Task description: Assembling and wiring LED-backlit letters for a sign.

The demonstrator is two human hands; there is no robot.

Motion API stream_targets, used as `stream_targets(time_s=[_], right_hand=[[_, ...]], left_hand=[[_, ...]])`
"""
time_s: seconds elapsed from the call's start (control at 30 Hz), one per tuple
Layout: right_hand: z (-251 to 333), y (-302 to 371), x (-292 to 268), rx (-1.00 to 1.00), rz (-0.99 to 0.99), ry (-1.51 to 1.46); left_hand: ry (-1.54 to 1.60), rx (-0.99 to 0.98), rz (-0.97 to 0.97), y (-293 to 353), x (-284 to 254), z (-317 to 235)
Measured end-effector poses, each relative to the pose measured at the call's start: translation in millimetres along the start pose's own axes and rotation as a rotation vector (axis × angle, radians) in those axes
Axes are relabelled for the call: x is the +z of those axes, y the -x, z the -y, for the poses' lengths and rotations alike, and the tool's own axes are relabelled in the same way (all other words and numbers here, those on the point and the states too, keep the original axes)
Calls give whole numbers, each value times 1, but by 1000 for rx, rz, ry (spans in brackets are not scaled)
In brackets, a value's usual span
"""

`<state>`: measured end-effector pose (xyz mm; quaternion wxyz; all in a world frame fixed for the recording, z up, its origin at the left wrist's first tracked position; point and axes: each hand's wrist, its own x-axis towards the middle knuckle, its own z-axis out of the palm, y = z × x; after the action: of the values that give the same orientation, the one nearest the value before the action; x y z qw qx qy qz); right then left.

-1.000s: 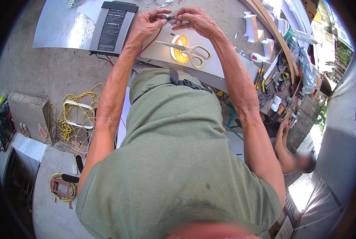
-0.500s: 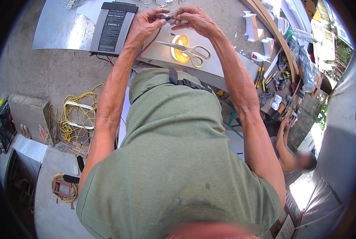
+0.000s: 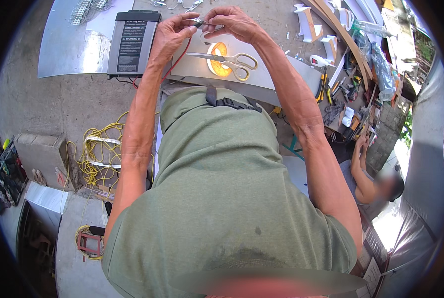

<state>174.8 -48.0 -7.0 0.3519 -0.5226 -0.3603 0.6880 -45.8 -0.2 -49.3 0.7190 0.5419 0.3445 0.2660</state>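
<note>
My left hand [image 3: 174, 31] pinches a small dark clip with a metal end, where a red wire [image 3: 181, 57] runs up from the power supply [image 3: 134, 44]. Close beside it, the fingers of my right hand [image 3: 230, 22] are pinched on a thin wire that meets the clip; its far end is too small to make out. Below the hands, a small channel letter [image 3: 218, 59] with a white rim glows yellow. Scissors [image 3: 237, 63] with cream handles lie partly across it, blades toward the left.
A metal sheet [image 3: 73, 44] lies left of the power supply. At right are white letter pieces [image 3: 309, 24], long brown strips [image 3: 344, 37] and scattered hand tools [image 3: 322, 84]. Tangled yellow cord [image 3: 90, 164] lies on the left. Another person [image 3: 366, 181] works at lower right.
The view has shifted slightly, so the table things sit a little further left. Both hands stay pinched together at the clip and thin wire; the lit letter stays lit.
</note>
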Motion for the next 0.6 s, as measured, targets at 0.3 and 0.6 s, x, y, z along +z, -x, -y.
stream_targets(time_s=[0.3,0.6], right_hand=[[-3,-1,1,-7,-16,-12],[-2,0,1,6,-4,-4]], left_hand=[[-17,11,-7,0,-1,2],[-19,11,-11,0,-1,2]])
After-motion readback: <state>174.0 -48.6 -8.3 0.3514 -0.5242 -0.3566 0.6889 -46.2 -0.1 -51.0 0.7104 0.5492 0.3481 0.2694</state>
